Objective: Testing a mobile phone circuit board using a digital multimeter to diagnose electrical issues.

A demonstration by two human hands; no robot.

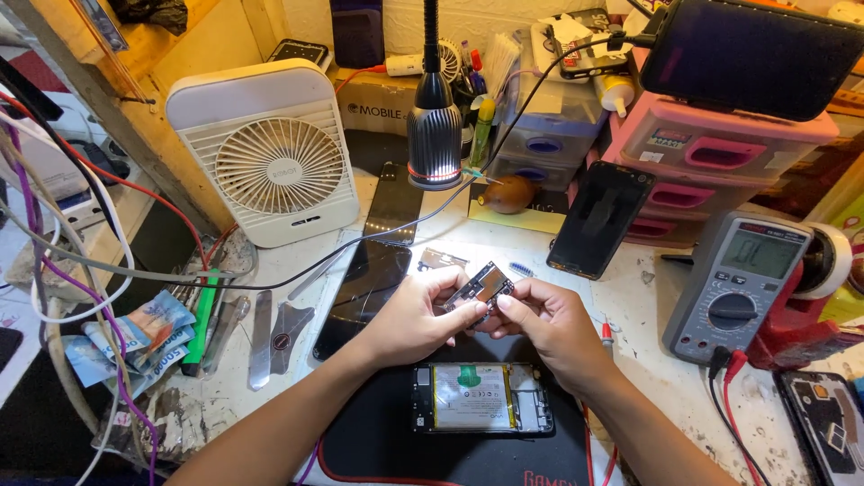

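Head view of a cluttered repair tabletop [630, 297], white and stained, lit from above by a gooseneck lamp [434, 135] at upper centre. At the centre of the frame the left hand [414, 319] and right hand [549, 324] meet, both pinched closed on a small circuit board [486, 288], held between thumbs and fingertips just above the surface. Directly below the hands, at lower centre, an opened phone [481, 398] lies face down on a dark mat [378, 441], its pale battery exposed. To the left of the hands a detached dark screen panel [364, 292] rests flat; a second dark panel [394, 202] lies beneath the lamp. A white desk fan [274, 153] stands at upper left, in front of a wooden frame. Along the left edge, loose cables [54, 261] hang over folded banknotes [135, 337], a green-handled tool [202, 319] and flat metal prying tools [274, 337]. At right, a grey multimeter [738, 288] leans beside a roll of tape [828, 261], its red and black leads trailing down. A black phone [601, 220] leans against pink plastic drawers [711, 153] at upper right; another opened phone [828, 432] occupies the lower right corner.
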